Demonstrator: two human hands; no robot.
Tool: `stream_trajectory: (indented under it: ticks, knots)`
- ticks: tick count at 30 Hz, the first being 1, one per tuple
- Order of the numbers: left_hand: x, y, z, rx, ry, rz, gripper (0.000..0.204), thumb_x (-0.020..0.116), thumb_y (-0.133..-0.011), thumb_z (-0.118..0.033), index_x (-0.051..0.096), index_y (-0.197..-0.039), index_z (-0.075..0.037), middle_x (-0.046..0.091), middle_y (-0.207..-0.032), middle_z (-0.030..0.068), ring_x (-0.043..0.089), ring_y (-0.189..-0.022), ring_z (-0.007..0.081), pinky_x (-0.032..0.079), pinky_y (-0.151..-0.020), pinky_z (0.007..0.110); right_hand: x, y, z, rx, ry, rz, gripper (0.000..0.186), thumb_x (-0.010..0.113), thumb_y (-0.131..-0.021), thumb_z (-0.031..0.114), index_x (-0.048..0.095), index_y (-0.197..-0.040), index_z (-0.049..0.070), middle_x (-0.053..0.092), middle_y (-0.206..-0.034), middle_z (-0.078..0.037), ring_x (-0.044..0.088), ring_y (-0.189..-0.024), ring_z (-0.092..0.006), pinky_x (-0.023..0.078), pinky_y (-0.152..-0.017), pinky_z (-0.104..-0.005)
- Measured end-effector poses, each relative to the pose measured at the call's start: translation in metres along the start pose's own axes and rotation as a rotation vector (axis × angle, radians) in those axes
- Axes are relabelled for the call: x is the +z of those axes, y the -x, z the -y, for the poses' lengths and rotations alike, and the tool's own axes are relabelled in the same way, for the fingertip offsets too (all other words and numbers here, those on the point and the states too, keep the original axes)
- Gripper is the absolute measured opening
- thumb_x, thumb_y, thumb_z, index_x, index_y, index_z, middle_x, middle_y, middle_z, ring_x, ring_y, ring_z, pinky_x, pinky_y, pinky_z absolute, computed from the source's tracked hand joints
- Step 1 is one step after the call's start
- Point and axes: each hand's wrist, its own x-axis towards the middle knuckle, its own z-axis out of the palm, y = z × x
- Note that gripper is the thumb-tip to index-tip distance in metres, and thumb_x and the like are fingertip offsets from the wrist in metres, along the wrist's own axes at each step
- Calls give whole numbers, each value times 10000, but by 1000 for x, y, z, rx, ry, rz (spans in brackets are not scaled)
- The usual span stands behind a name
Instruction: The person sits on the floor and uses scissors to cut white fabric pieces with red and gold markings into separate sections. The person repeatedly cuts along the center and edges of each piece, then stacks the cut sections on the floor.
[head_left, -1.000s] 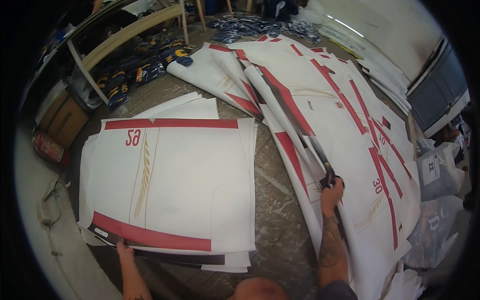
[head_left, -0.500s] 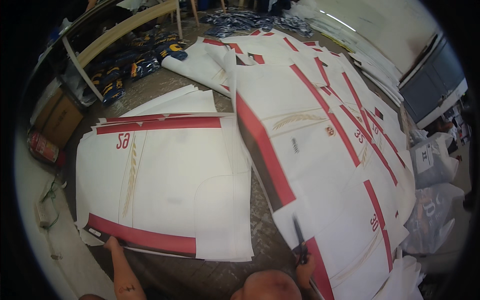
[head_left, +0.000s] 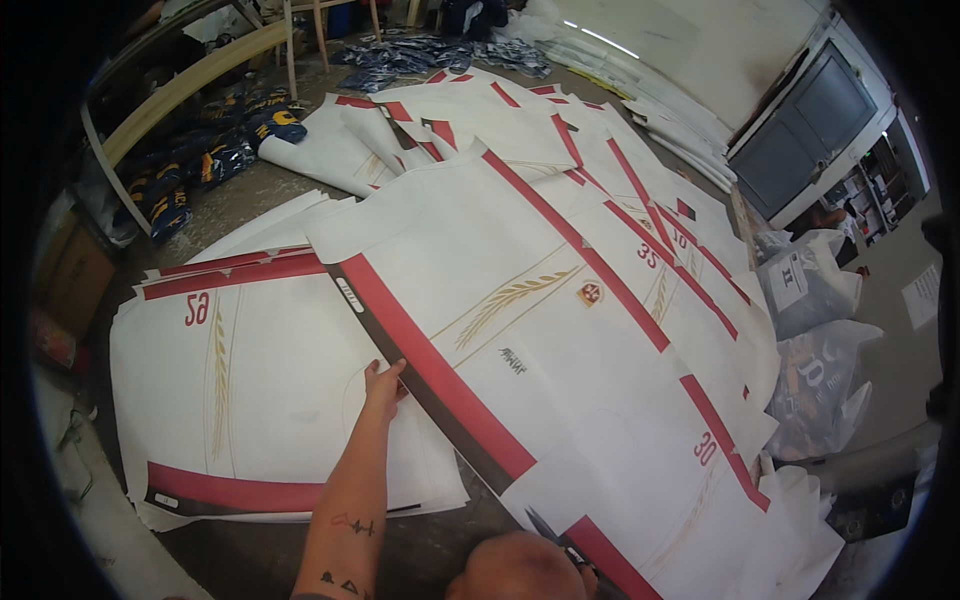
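My left hand (head_left: 385, 385) reaches forward and grips the left edge of a large white printed sheet (head_left: 440, 250), its thumb on top at the dark and red border. That sheet carries a gold wheat-ear pattern and a small crest. In my right hand (head_left: 590, 578), at the lower edge, are scissors (head_left: 545, 528); their blades point up and left beside the sheet's near end. Most of that hand is hidden behind a bare rounded body part (head_left: 520, 568). Left of the gripped sheet lies a stack of similar sheets (head_left: 270, 400), partly covered by it.
More printed sheets (head_left: 690, 340) overlap across the floor to the right. Bagged dark garments (head_left: 220, 150) lie under a table at the upper left. Stuffed clear plastic bags (head_left: 810, 380) stand at the right, near a grey door (head_left: 805, 130). A carton (head_left: 70, 270) sits at the left wall.
My left hand has left the stack's near edge and taken hold of the large sheet's left edge. The sheet now overlaps the stack's right part. The view has swung right.
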Motion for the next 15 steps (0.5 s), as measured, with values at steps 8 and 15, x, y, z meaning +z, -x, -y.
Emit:
stream_trajectory:
  ticks: [8, 15]
  knots:
    - [-7, -24, -43, 381, -194, -231, 746, 707, -817, -29, 309, -1445, 39, 628, -1127, 181, 635, -966, 220, 503, -851, 331, -3, -8, 7, -31, 45, -59, 224, 608, -677, -6, 645, -898, -7, 622, -882, -221, 565, -877, -443, 410, -751, -534]
    - [-192, 2, -70, 332, 235, -433, 635, 590, -912, -26, 256, -1451, 15, 479, -1365, 211, 473, -1279, 301, 381, -1045, 473, 28, -98, 58, -258, -80, -107, 277, 626, -635, -27, 625, -912, -14, 623, -889, -229, 565, -887, -450, 427, -786, -518]
